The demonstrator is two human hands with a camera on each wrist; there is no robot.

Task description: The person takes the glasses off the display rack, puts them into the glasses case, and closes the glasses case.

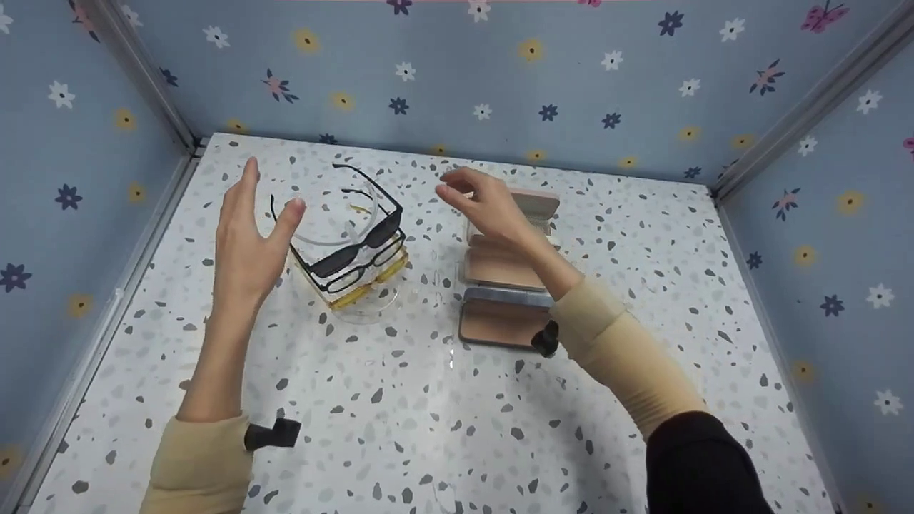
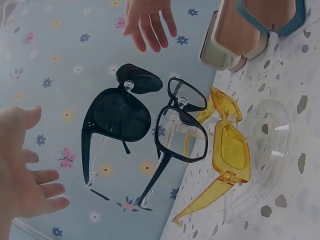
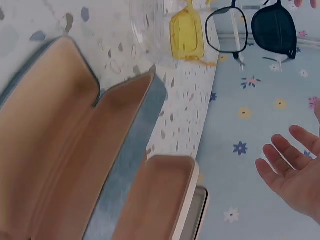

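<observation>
Nearest on the speckled white terrazzo tabletop (image 1: 428, 428) lies an open hard glasses case with a grey-blue shell and tan lining (image 1: 503, 320), and just beyond it a second open case in pale pink (image 1: 510, 235); both sit right of centre with nothing in them.

To their left a clear plastic display stand (image 1: 364, 303) carries three pairs stacked one above another: yellow translucent rectangular glasses (image 2: 227, 145) lowest, black thin-rimmed clear-lens glasses (image 2: 182, 125) in the middle, and black dark-lens sunglasses (image 2: 120, 115) on top.

The left hand (image 1: 246, 235) is raised just left of the stack, fingers straight and spread wide, holding nothing. The right hand (image 1: 482, 200) hovers above the pink case, fingers loosely extended and also bare, reaching toward the stack from the right.

To do this well, I judge it best to take the top sunglasses first, pinching both temples near the hinges and lifting straight up, so the lower pairs stay seated and the lenses go untouched.
</observation>
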